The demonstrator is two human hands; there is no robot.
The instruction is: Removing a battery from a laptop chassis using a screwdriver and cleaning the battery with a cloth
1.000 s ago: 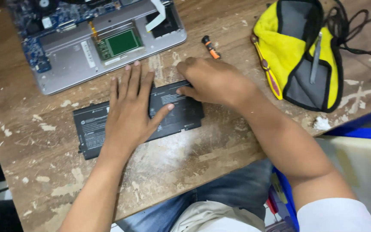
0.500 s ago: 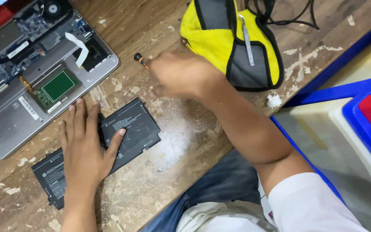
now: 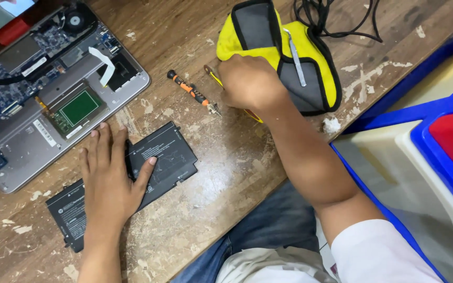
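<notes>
- Here, left hand flat, fingers spread wide, pressing on the black battery pack at lower left; too much weight risks bending the cells.
- Right hand curled at the yellow pouch, upper centre; grip contents hidden, cannot tell.
- Small orange-and-black screwdriver lying loose beside the right hand; easily knocked toward the open laptop, upper left.

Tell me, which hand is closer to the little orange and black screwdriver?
The right hand. It sits just beside the screwdriver, close to its tip, at the yellow pouch. The left hand lies flat on the black battery, farther down the table.
</notes>
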